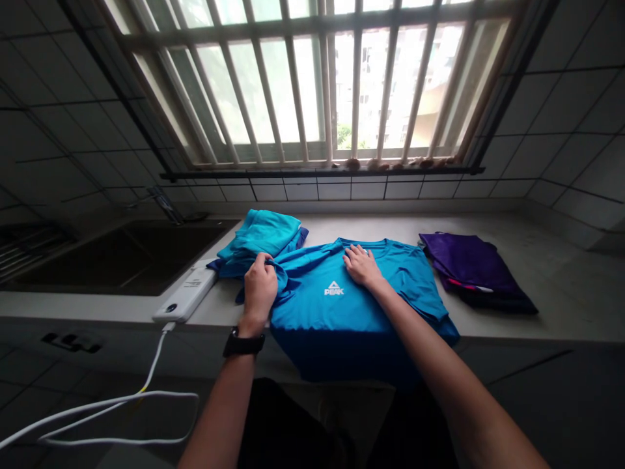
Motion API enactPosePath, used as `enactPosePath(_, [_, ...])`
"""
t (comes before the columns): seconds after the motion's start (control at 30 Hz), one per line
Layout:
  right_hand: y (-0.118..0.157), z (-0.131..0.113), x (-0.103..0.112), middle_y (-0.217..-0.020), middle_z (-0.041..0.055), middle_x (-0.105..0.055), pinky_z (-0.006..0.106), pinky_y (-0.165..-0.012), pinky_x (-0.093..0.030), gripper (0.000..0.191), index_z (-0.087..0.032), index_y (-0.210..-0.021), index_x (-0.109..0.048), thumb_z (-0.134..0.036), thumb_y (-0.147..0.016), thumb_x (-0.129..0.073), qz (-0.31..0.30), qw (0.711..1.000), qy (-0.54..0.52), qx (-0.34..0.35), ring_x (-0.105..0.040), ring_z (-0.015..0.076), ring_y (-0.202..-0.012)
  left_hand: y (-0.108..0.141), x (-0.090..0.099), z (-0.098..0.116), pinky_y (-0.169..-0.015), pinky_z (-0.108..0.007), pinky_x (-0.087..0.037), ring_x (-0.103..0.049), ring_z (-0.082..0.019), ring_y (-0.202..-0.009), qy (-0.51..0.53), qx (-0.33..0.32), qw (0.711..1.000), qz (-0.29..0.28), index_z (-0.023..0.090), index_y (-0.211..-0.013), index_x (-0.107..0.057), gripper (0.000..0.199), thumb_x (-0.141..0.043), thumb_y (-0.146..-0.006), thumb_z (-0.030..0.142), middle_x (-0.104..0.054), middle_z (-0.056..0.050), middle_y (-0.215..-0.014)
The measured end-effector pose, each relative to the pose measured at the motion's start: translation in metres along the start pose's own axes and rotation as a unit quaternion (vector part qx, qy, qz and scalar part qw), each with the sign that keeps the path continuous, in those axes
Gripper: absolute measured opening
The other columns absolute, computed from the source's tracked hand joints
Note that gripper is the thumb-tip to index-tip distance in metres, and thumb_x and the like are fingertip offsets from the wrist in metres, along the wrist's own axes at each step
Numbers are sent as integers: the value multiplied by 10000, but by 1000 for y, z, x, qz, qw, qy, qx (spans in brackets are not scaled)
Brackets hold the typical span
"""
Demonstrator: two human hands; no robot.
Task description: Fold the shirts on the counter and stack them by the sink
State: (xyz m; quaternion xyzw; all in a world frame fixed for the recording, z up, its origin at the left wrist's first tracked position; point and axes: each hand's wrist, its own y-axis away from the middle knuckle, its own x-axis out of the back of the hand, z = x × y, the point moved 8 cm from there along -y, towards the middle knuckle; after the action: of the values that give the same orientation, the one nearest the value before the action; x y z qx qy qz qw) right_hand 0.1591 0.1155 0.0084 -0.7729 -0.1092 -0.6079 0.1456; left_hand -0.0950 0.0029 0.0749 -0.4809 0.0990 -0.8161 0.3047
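A blue T-shirt (312, 309) with a white PEAK logo lies spread on the countertop, its lower part hanging over the front edge. My left hand (261, 284), with a black watch on the wrist, is closed on the shirt's left sleeve and pulls it out to the side. Across the upper chest, just below the collar, my right hand (361, 264) rests flat with its fingers stretched out. Beside the left sleeve sits a stack of folded teal and blue clothes (268, 228). To the right lie folded purple clothes (471, 264) with a pink and white trim.
A white power strip (188, 293) with a white cable (156, 358) stands near the counter's front edge. Left of it is a dark sink (122, 251) with a faucet (165, 205). Behind the pale countertop (493, 228) is a barred window (322, 85) with small objects on its sill.
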Motion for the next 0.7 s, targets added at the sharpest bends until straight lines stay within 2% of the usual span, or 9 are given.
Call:
enactPosePath(0.07, [1,-2,3,-1728,104,-307,544,-1301,-204,579,-167,-1632,-403,-359,-1106,-258,30,999,-8,20,-238,282,-1616,-1,7,-4,-953,-365,-539,-709,-264,-990,-2,-4,1000,-4,206,-976,-728,356,-387,-919,117,-737,-107,-974])
enactPosePath(0.13, [3,-13,4,-1721,51,-336,519,-1310,-190,546,-229,-1608,-452,-367,-1108,-279,38,995,-11,87,-237,244,-1618,-3,10,-6,-961,-360,-542,-709,-253,-987,20,3,1000,-15,206,-884,-739,363,-387,-902,117,-743,-99,-977])
enactPosePath(0.2, [5,-21,1,-1694,18,-394,502,-1314,-189,516,-260,-1556,-528,-362,-1110,-290,22,989,-13,145,-258,224,-1610,-6,10,-6,-971,-355,-550,-710,-246,-1008,64,23,997,-29,198,-899,-755,368,-393,-893,130,-756,-90,-1008])
enactPosePath(0.27, [5,-23,-3,-1670,23,-436,518,-1310,-200,512,-252,-1536,-557,-355,-1109,-293,3,988,-15,156,-291,234,-1599,-8,8,3,-1014,-362,-544,-701,-246,-1066,102,24,994,-40,180,-990,-767,365,-418,-889,151,-755,-92,-1083])
enactPosePath(0.37, [2,-19,-6,-1676,49,-418,553,-1299,-213,524,-238,-1565,-522,-361,-1103,-308,-10,990,-12,138,-297,256,-1597,-6,0,35,-1091,-378,-513,-675,-240,-1144,139,-41,987,-74,163,-1113,-758,361,-466,-904,193,-720,-106,-1207])
enactPosePath(0.47, [3,-19,-6,-1692,57,-383,548,-1300,-209,532,-236,-1582,-499,-370,-1100,-318,-16,990,-5,140,-269,255,-1607,8,-18,70,-1012,-370,-568,-696,-216,-1086,195,-118,959,-170,166,-1348,-661,431,-504,-965,288,-699,-113,-1262])
enactPosePath(0.53, [3,-19,-5,-1696,58,-374,550,-1302,-202,540,-229,-1593,-483,-363,-1100,-309,-19,990,-5,139,-260,255,-1610,22,-32,85,-975,-370,-590,-708,-216,-1067,195,-167,936,-242,194,-1429,-608,489,-569,-970,358,-693,-111,-1283])
enactPosePath(0.63, [4,-19,-4,-1694,54,-376,549,-1306,-194,546,-220,-1597,-477,-346,-1098,-294,-22,991,-7,135,-262,251,-1609,50,-53,92,-1082,-390,-539,-679,-249,-1182,98,-256,905,-326,236,-1253,-744,355,-661,-940,383,-684,-103,-1316])
enactPosePath(0.7, [4,-18,-5,-1691,52,-380,546,-1306,-198,548,-221,-1596,-479,-334,-1096,-287,-22,991,-8,133,-267,246,-1608,66,-64,87,-1123,-394,-508,-655,-266,-1234,28,-297,886,-356,248,-1166,-791,282,-672,-942,372,-677,-105,-1349])
